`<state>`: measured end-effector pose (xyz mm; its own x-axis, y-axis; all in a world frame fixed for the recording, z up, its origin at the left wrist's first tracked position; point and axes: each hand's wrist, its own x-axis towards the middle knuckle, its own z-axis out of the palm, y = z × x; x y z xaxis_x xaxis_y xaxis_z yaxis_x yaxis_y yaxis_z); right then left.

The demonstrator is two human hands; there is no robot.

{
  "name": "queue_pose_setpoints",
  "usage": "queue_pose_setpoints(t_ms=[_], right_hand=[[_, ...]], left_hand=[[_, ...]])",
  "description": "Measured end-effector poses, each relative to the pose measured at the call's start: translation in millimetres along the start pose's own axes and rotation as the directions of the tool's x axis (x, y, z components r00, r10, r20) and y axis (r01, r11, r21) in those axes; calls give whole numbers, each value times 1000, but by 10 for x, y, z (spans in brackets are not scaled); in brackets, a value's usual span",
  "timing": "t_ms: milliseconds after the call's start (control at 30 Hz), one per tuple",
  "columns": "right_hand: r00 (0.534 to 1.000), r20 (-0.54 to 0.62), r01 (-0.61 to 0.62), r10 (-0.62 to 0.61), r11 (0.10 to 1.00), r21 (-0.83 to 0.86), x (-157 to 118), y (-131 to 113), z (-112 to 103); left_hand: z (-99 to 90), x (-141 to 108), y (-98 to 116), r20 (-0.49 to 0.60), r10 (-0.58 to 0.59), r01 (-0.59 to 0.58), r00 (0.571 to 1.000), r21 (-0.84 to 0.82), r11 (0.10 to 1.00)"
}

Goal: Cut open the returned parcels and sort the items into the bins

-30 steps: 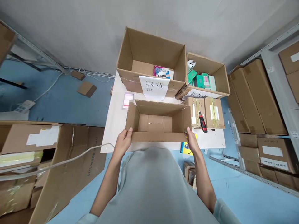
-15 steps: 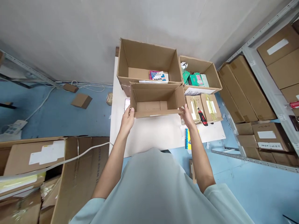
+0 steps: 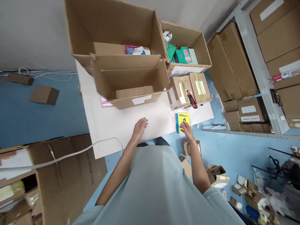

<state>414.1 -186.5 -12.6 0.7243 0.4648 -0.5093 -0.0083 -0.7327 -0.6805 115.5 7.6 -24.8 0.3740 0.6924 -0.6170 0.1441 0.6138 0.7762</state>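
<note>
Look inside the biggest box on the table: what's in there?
The big box holds printed packets, purple and blue-white. Its near floor is hidden behind its front wall and the smaller open box.

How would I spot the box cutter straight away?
On the white table, find the two small taped cartons in front of the open box of green packets. The box cutter lies on them, near their gap. It's the slim red-and-black tool amid plain brown cardboard.

One white table [image 3: 117, 125] bears three open cartons [image 3: 124, 103], two taped boxes [image 3: 202, 87], one utility knife [image 3: 192, 99] and one yellow book [image 3: 182, 120].
</note>
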Motion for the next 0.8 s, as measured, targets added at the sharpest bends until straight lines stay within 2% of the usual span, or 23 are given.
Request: queue_pose_setpoints(t_ms=[133, 267, 367, 533, 667, 800], right_hand=[[998, -54, -23, 18, 995, -96, 358, 173, -203], [994, -94, -68, 49, 976, -209, 815, 339, -353], [994, -77, -101, 83, 954, -281, 1069, 515, -420], [994, -28, -106, 103, 932, -346, 1307, 797, -512], [995, 25, -86, 101, 936, -341, 1460, 944, -581], [989, 97, -75, 109, 950, -304, 1611, 1032, -642]], left_hand=[[525, 212, -104, 99, 39, -53, 994, 142, 988], [1085, 439, -291, 152, 17, -61, 988, 291, 955], [1524, 602, -498, 161, -32, -28, 986, 351, 936], [2183, 843, -862, 157, -142, 71, 977, 392, 917], [2524, 949, -1079, 100, -237, 180, 966, 395, 901], [2691, 957, -1187, 26, -290, 262, 957, 351, 899]])
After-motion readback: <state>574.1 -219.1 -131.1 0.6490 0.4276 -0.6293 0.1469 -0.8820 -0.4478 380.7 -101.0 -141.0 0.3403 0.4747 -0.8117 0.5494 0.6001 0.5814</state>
